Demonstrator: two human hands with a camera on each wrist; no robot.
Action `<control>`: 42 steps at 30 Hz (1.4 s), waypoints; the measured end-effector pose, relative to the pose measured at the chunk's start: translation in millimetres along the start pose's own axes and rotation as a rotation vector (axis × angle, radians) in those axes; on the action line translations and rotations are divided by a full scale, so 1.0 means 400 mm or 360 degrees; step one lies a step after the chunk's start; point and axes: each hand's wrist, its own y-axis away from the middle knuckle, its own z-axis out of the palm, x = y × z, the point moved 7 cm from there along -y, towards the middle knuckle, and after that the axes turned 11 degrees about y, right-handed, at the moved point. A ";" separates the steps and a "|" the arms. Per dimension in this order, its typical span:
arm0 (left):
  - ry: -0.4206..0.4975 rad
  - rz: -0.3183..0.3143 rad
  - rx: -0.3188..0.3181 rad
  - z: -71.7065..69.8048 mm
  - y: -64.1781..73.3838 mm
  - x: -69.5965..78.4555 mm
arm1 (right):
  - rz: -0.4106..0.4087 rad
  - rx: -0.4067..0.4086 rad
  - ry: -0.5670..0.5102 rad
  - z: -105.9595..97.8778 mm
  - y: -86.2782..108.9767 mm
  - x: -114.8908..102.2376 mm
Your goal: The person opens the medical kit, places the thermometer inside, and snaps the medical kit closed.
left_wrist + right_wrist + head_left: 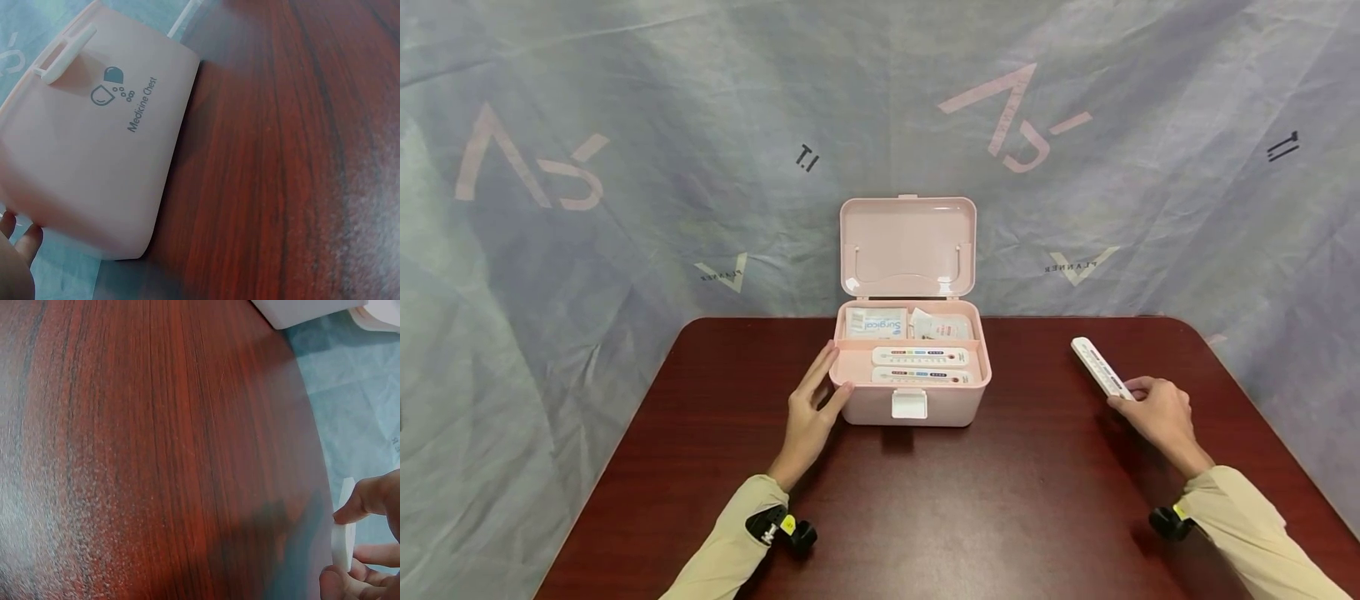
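Note:
A pink medicine chest (865,408) stands at the back middle of the table with its lid (907,242) raised. Two white strip thermometers (921,357) lie side by side in its front compartment. My left hand (805,421) rests against the chest's left side, thumb and fingers extended along the rim; only fingertips show in the left wrist view. Over at the right, my right hand (1157,412) pinches another white thermometer (1099,367) by its near end. In the right wrist view that thermometer (342,540) appears edge-on between thumb and fingers, with a shadow on the tabletop.
The chest's back compartments hold a packet marked Surgical (876,323) and small white packs (943,327). A white latch (909,404) hangs at the chest's front. The dark red wooden table (955,517) ends at a grey cloth backdrop (760,192).

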 end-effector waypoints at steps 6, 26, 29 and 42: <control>-0.0001 0.0006 -0.0009 -0.001 0.000 -0.001 | -0.0022 0.0028 0.0003 -0.006 0.000 -0.014; 0.0000 0.0036 -0.0003 0.000 0.001 -0.007 | -0.0116 0.0064 -0.0044 -0.023 0.001 -0.072; -0.0006 0.0033 0.0001 -0.001 0.000 -0.007 | -0.0123 0.0083 -0.0050 -0.028 0.001 -0.079; 0.0003 0.0046 0.0004 -0.002 0.002 -0.006 | -0.0199 0.0098 -0.0073 -0.049 0.004 -0.119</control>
